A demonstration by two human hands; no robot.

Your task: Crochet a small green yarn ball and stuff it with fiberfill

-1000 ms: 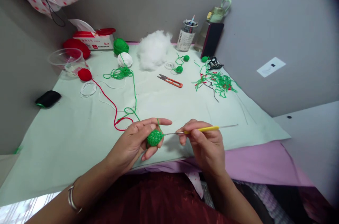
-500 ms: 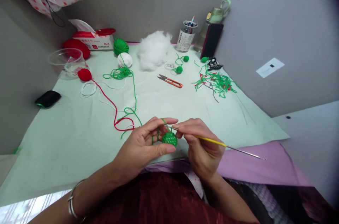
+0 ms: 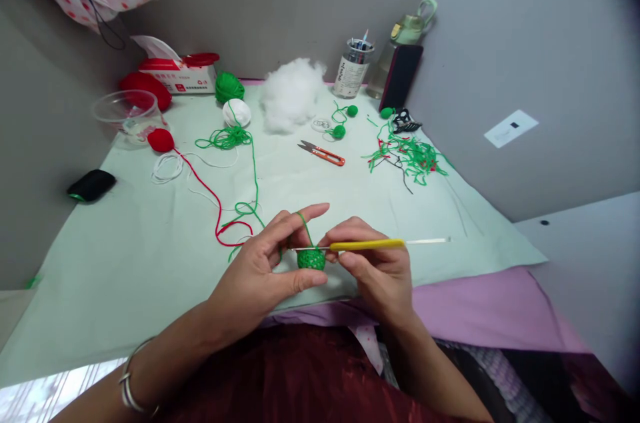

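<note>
A small green crochet piece (image 3: 311,260), rounded like a cup, is gripped by my left hand (image 3: 267,260), the thumb along its lower edge. Green yarn (image 3: 305,226) runs taut from the piece up over my raised left index finger. In my right hand (image 3: 377,270) is a crochet hook (image 3: 367,245) with a yellow grip and metal ends, held nearly level. Its left tip lies across the top edge of the green piece, close to my left fingers. Whether a loop sits on the hook is too small to tell.
Thread snips (image 3: 321,152) lie mid-table. White stuffing (image 3: 293,95) and a green yarn ball (image 3: 229,87) stand behind them. Yarn scraps (image 3: 417,158) lie to the right, near a phone (image 3: 401,76). Red yarn (image 3: 203,186) trails at left, by a plastic cup (image 3: 127,110).
The hook has swung from a downward slant to nearly level. Both hands and the green piece have shifted slightly left, and my left index finger is raised higher.
</note>
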